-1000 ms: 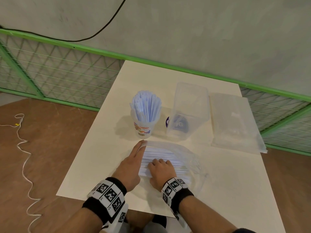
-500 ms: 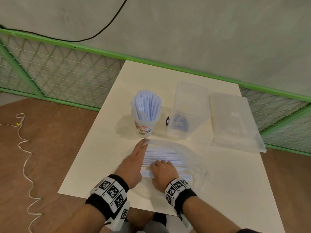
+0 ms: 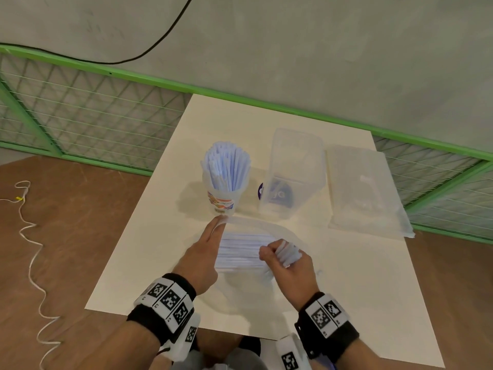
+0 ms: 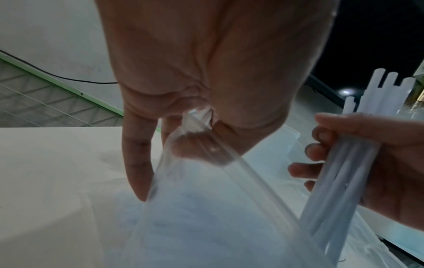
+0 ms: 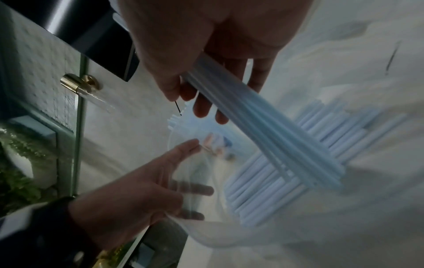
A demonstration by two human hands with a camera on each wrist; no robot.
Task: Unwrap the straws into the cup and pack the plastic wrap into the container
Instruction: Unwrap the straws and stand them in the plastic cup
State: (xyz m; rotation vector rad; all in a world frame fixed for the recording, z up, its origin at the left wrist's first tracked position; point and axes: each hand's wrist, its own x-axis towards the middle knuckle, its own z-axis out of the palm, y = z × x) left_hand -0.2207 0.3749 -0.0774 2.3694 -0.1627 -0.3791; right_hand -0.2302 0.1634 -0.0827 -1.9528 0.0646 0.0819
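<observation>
An open clear plastic wrap point(image 3: 269, 231) lies on the table's near middle with white straws point(image 3: 240, 252) inside. My left hand point(image 3: 206, 247) is at the wrap's left edge, index finger straight. In the left wrist view its thumb pinches the wrap's rim point(image 4: 197, 119). My right hand point(image 3: 282, 263) grips a bundle of straws point(image 3: 288, 253), raised and tilted above those in the wrap point(image 5: 298, 163). Behind them a printed cup point(image 3: 224, 201) stands packed with upright straws point(image 3: 226, 169). Right of the cup is the clear container point(image 3: 293, 156), standing open.
A flat stack of clear plastic point(image 3: 365, 190) lies at the table's right rear, next to the container. The white table point(image 3: 360, 289) ends just in front of my wrists. A green mesh fence point(image 3: 93, 116) runs behind the table. A white cord point(image 3: 34, 263) trails on the floor at left.
My right hand, earlier knuckles-down on the straws in the wrap, has closed round a bundle and lifted it up to the right. The left hand has stayed at the wrap's left edge.
</observation>
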